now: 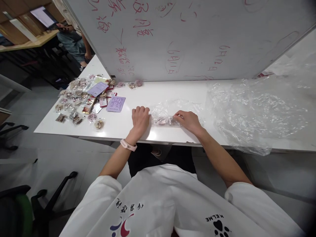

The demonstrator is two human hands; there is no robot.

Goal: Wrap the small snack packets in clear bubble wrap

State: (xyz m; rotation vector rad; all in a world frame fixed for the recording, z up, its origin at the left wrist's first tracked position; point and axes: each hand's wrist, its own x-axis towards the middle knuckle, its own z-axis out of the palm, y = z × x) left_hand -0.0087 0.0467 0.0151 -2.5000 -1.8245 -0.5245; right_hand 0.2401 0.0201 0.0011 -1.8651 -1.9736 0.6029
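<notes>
A clear plastic bag (181,104) lies flat on the white table in front of me, with small reddish-brown contents (163,121) showing through along its near side. At its left end rests my left hand (140,118), fingers curled, a pink band on the wrist; what its fingers hold is hidden. My right hand (189,121) pinches the clear plastic at the right part of the bag, thumb and forefinger together. The contents lie between the two hands, too wrinkled over by plastic to make out.
Many small clear packets (76,95) are heaped at the table's left, with purple cards (116,104) on and beside them. A large pile of crumpled clear plastic (256,115) covers the right side. A whiteboard (187,39) stands behind. A seated person (72,41) is at back left.
</notes>
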